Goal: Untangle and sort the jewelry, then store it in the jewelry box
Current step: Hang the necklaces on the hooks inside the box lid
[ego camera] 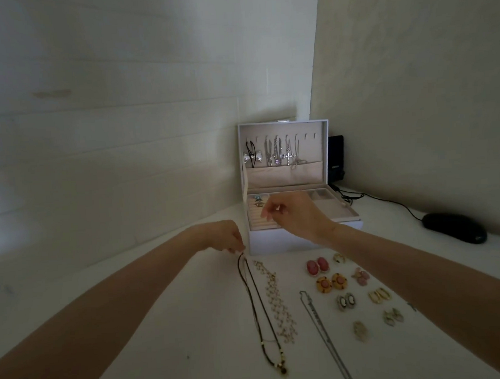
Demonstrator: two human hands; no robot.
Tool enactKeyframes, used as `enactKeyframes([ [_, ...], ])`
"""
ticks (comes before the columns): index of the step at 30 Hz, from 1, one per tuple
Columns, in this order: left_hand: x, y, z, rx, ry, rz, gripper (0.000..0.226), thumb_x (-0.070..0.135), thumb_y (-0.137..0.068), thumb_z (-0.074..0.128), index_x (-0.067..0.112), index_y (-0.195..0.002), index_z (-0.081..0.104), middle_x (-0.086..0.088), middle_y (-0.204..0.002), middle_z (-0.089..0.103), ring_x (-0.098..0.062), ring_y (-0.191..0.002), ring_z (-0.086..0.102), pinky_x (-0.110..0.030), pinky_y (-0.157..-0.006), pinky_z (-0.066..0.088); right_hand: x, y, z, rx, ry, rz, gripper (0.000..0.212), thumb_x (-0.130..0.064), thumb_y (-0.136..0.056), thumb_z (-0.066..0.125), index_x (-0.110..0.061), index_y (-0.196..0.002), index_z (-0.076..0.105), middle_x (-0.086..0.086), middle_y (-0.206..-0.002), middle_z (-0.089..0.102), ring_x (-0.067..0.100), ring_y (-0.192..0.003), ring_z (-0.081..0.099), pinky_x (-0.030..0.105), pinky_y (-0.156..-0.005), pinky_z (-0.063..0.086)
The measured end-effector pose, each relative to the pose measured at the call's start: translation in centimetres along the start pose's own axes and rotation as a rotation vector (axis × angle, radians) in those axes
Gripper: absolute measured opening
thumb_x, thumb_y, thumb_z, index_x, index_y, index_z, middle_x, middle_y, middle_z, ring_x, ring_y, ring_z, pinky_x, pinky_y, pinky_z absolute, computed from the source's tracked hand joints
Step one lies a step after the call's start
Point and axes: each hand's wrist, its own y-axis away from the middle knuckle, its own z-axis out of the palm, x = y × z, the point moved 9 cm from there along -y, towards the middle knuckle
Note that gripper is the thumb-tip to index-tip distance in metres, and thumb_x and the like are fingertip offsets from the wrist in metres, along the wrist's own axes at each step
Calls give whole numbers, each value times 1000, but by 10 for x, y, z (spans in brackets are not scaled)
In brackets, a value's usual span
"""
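Note:
A white jewelry box point(277, 241) stands open in the corner, with several necklaces hanging inside its lid and rings in its tray. My left hand point(226, 237) pinches the top end of a dark cord necklace point(259, 310), which lies stretched toward me on the white table. My right hand point(296, 213) hovers over the front of the box tray with fingers curled; whether they hold anything is unclear. A pale beaded necklace point(278, 301) and a silver chain point(322, 327) lie beside the cord. Several pairs of earrings point(332, 283) are laid out to the right.
A black computer mouse point(453, 228) with its cable lies at the right on the table point(163, 324). A small black device point(336, 158) stands behind the box. Walls close in at the back and right.

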Motion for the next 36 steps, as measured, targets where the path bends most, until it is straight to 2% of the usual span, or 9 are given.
enactKeyframes([
  [2,13,9,-14,-12,109,56,6,14,-90,60,9,-91,63,-1,-87,61,-11,-81,57,-19,-60,37,1,-1,6,-68,-219,120,26,8,-84,54,-14,-82,67,2,-79,66,15,-58,59,28,-56,52],
  [5,31,17,-35,33,222,139,13,11,-87,63,17,-76,59,3,-79,63,-7,-74,54,-21,-63,37,-6,3,23,-276,-410,243,19,4,-87,58,-8,-101,58,13,-90,68,21,-58,61,23,-46,50],
  [11,36,17,-54,115,357,193,8,14,-89,61,18,-83,58,2,-80,66,-7,-75,62,-21,-65,41,7,2,28,-347,-608,337,41,5,-84,64,-7,-120,49,21,-91,68,24,-67,67,27,-58,56],
  [16,44,13,-65,208,627,282,8,12,-87,66,12,-88,57,-4,-80,65,-13,-71,63,-20,-63,51,16,-1,22,-360,-549,335,17,-14,-85,67,-9,-101,63,7,-83,69,17,-76,67,26,-74,55],
  [19,50,11,-67,239,670,313,12,10,-84,69,10,-87,58,-3,-77,63,-9,-63,63,-16,-57,50,19,-3,15,-291,-559,334,18,-23,-85,68,-10,-97,66,2,-80,69,13,-75,65,28,-80,54],
  [23,55,5,-72,311,688,331,11,5,-84,68,11,-83,59,-1,-72,61,-4,-55,60,-16,-54,48,20,-6,6,-232,-576,355,18,-12,-83,69,-6,-100,65,5,-77,66,13,-69,61,19,-66,54],
  [28,62,0,-80,398,700,336,14,5,-87,64,13,-79,56,-1,-72,60,-1,-51,57,-13,-48,45,26,-11,2,-218,-556,352,23,-14,-85,68,-5,-104,61,9,-88,67,19,-80,64,30,-78,55],
  [32,70,-2,-88,464,716,373,12,6,-85,67,11,-81,57,-1,-71,58,-5,-55,55,-13,-47,41,27,-14,0,-179,-655,332,17,6,-81,66,-7,-88,56,11,-86,66,18,-77,67,27,-76,57],
  [36,73,-6,-77,334,711,336,22,23,-86,68,9,-99,57,1,-80,61,-7,-65,57,-16,-58,45,32,-21,-16,-106,-698,297,14,7,-83,61,-5,-90,61,10,-87,65,18,-79,65,24,-74,56],
])
